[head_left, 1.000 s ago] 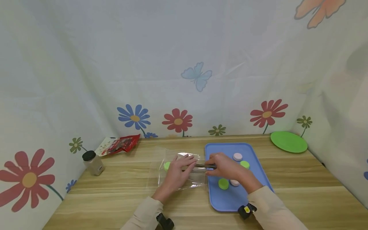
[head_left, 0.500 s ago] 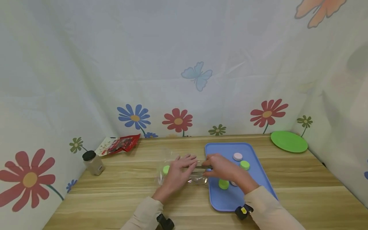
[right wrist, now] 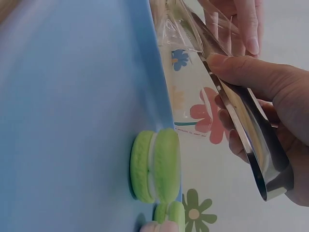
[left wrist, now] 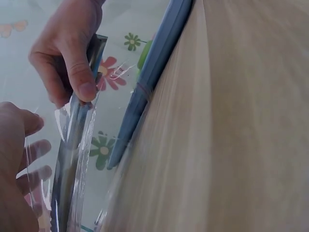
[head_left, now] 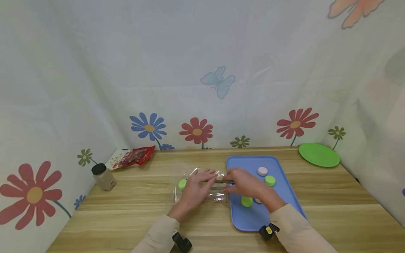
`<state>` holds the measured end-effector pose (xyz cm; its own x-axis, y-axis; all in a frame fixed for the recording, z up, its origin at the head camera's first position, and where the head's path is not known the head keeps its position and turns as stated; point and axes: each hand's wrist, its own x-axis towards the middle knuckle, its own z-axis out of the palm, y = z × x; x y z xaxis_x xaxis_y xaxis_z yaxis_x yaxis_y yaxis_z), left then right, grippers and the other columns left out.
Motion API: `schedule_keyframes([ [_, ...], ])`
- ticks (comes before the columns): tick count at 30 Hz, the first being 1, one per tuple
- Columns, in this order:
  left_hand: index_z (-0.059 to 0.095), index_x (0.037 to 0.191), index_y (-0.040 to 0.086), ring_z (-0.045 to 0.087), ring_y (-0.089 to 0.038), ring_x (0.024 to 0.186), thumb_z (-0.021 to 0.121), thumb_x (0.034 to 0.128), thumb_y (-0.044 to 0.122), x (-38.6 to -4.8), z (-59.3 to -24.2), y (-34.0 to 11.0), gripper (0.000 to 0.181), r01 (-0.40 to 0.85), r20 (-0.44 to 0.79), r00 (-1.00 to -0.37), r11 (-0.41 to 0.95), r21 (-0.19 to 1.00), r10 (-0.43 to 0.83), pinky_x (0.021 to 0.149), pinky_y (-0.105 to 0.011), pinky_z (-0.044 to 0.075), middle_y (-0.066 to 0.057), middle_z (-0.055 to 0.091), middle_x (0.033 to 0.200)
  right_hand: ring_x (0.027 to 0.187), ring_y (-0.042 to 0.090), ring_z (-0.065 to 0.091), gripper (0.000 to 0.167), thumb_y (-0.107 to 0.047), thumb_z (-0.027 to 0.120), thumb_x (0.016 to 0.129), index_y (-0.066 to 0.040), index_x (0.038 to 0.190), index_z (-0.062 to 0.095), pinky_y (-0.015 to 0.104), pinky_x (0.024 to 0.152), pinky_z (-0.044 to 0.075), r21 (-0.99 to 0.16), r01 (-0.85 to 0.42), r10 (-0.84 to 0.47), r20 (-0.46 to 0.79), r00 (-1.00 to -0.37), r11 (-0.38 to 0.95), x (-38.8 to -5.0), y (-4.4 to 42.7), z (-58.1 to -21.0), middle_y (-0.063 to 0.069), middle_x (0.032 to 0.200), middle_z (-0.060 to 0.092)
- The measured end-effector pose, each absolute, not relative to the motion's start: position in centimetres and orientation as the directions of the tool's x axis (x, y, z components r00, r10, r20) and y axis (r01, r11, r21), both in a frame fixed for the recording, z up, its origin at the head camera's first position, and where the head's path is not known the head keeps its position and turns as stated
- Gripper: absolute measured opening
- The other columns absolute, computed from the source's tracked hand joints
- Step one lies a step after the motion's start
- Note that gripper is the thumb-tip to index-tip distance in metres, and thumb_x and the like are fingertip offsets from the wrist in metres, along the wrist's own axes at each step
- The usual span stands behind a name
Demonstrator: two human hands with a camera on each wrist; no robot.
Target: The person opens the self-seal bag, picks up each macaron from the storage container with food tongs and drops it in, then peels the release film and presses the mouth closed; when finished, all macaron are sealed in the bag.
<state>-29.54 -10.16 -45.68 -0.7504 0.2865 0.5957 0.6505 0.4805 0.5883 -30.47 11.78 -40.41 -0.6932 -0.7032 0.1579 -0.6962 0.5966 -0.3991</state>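
Gripping metal tongs (right wrist: 252,128), right hand (head_left: 245,183) beside loosely extended left hand (head_left: 196,188) at clear bag (head_left: 217,198), tong tips out of sight.

Head cam: widest and farthest, forward and down over tabletop (head_left: 136,214), left hand (head_left: 195,188), right hand (head_left: 243,182), floral curtain (head_left: 158,52). Left wrist: close, rolled sideways, faced right hand and tongs (left wrist: 71,140). Right wrist: close over blue tray (right wrist: 87,121), rolled the other way. Wrist views shared tongs, clear bag (right wrist: 177,35), both hands; all three caught the tray.
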Motion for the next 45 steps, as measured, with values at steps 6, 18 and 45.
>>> schedule_keyframes([
  [6,0.075,0.116,0.007,0.058,-0.030,0.126,0.066,0.0986,0.025,-29.9,-45.7,-10.1,0.026,0.634,0.583,-0.769,0.426,0.645,0.261,0.114,-0.062,0.025,-0.004,0.067,0.127,0.082,0.021,0.060,0.038,-0.017,0.080,0.087,-0.001,0.121,0.072,0.023,0.064,0.051,-0.394,-0.711,-0.709,0.181,-0.682,0.583,-30.5,11.8,-40.4,0.007,0.098,0.064],
  [18,0.077,0.113,0.011,0.059,-0.024,0.125,0.068,0.0974,0.021,-29.9,-45.5,-10.2,0.021,0.611,0.559,-0.788,0.444,0.655,0.259,0.115,-0.061,0.025,-0.008,0.070,0.123,0.083,0.023,0.061,0.040,-0.021,0.081,0.086,0.002,0.118,0.071,0.027,0.066,0.051,-0.394,-0.678,-0.693,0.127,-0.709,0.621,-30.3,12.7,-40.5,0.008,0.096,0.063],
  [45,0.076,0.114,0.006,0.063,-0.025,0.120,0.070,0.0952,0.014,-30.5,-45.7,-11.3,0.021,0.562,0.505,-0.825,0.464,0.685,0.254,0.106,-0.047,0.044,-0.011,0.069,0.123,0.069,0.011,0.049,0.033,-0.023,0.086,0.079,-0.002,0.103,0.078,0.024,0.057,0.044,-0.397,-0.519,-0.527,0.100,-0.844,0.757,-29.1,28.0,-36.8,-0.008,0.078,0.058],
])
